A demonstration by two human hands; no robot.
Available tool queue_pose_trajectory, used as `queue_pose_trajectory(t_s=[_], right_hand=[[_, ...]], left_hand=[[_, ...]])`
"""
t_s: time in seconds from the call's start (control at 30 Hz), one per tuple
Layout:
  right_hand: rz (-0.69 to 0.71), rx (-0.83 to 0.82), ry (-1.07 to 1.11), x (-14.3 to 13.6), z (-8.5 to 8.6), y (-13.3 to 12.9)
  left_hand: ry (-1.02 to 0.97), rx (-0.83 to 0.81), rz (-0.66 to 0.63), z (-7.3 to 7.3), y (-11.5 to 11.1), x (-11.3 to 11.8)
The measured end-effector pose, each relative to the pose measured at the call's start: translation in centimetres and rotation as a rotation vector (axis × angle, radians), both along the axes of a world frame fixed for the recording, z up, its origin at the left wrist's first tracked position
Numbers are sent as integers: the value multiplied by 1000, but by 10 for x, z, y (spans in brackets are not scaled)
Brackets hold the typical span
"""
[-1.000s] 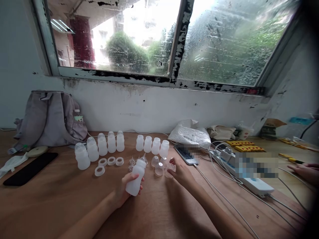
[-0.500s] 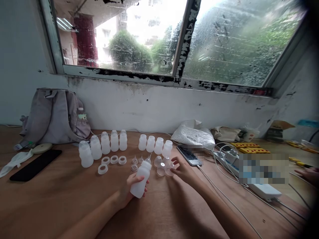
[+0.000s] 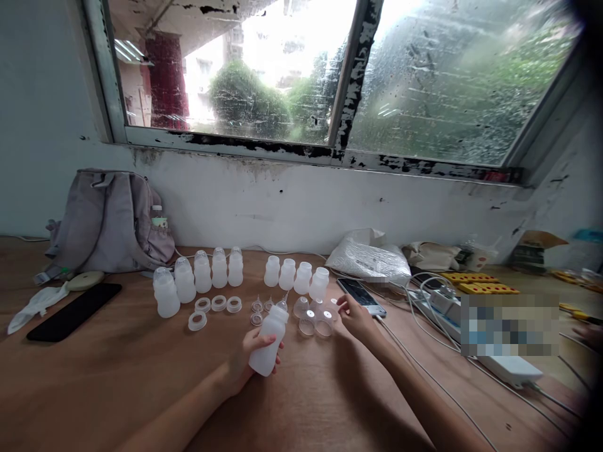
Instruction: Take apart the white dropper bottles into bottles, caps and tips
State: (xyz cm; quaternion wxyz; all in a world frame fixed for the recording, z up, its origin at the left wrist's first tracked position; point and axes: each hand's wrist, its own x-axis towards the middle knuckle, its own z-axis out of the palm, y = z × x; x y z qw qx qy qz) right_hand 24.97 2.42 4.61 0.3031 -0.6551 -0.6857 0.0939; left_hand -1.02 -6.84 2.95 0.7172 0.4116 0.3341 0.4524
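Note:
My left hand [image 3: 254,355] is wrapped around a frosted white baby bottle [image 3: 267,344], tilted slightly to the right, with a clear pointed nipple [image 3: 283,301] on its top. At the right, the fingers of my right hand [image 3: 354,317] are closed on a clear dome cap [image 3: 335,304], partly hidden by them. Several more clear dome caps [image 3: 307,323] stand just left of that hand. Between these caps and the white screw rings [image 3: 197,321] are loose clear nipples [image 3: 256,319]. Open bottles [image 3: 303,278] line up behind the caps. Capped bottles [image 3: 166,294] form a row at the left.
A phone [image 3: 362,296] with a cable lies behind my right hand. Cables and a white power strip [image 3: 509,365] occupy the right side. At the left are a dark flat slab [image 3: 75,312] and a grey backpack [image 3: 108,220]. A silver bag [image 3: 367,257] rests against the wall.
My right hand has moved to the right, away from the group of caps, with a clear cap at its fingertips. My left hand still holds the bottle, nearly unmoved. The view has shifted slightly.

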Motion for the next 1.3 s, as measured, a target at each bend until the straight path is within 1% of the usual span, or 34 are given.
queue_pose_trajectory(t_s=[0.07,0.1,0.13,0.17,0.2,0.27,0.3,0.37,0.43,0.5,0.53,0.6,0.7,0.73,0.77,0.83,0.9,0.93,0.97,1.07,1.17,1.23,1.3], right_hand=[[38,84,78,-11,7,-7],[82,121,140,-20,12,-12],[168,122,210,-30,16,-19],[263,79,274,-42,19,-26],[366,-24,331,-55,21,-33],[543,-242,388,-82,20,-44],[573,-265,393,-93,17,-48],[520,-191,436,-113,9,-50],[455,-136,499,-125,3,-50],[428,-98,558,-129,0,-50],[422,-77,578,-130,-1,-51],[413,-34,602,-128,1,-54],[411,6,626,-122,4,-61],[416,15,632,-121,5,-63],[421,21,639,-120,5,-65],[430,26,653,-118,6,-68],[439,21,673,-118,8,-69],[446,12,683,-117,9,-70],[453,4,693,-117,10,-70],[499,-25,738,-115,13,-71],[635,-97,817,-113,15,-72],[723,-128,864,-111,14,-70],[732,-100,880,-109,11,-65]], left_hand=[[118,113,67,3,-1,0],[200,200,115,5,-2,0],[290,296,161,8,-3,-1],[381,389,199,10,-4,-2],[471,471,223,11,-4,-2],[655,607,256,10,-5,-4],[751,673,287,7,-4,-5],[939,800,369,0,-1,-7],[1085,880,424,-7,1,-8],[1145,896,419,-8,1,-8],[1141,882,412,-7,-1,-7],[1066,811,355,2,-7,-5],[848,638,185,19,-18,0],[781,586,146,24,-20,1],[725,543,123,28,-22,2],[640,476,119,31,-23,3],[540,409,100,30,-21,3],[472,360,69,28,-20,3],[394,295,18,25,-19,3],[109,68,-192,15,-18,3],[-175,-131,-360,7,-17,0],[-305,-216,-428,4,-14,-6],[-382,-227,-440,2,-8,-14]])
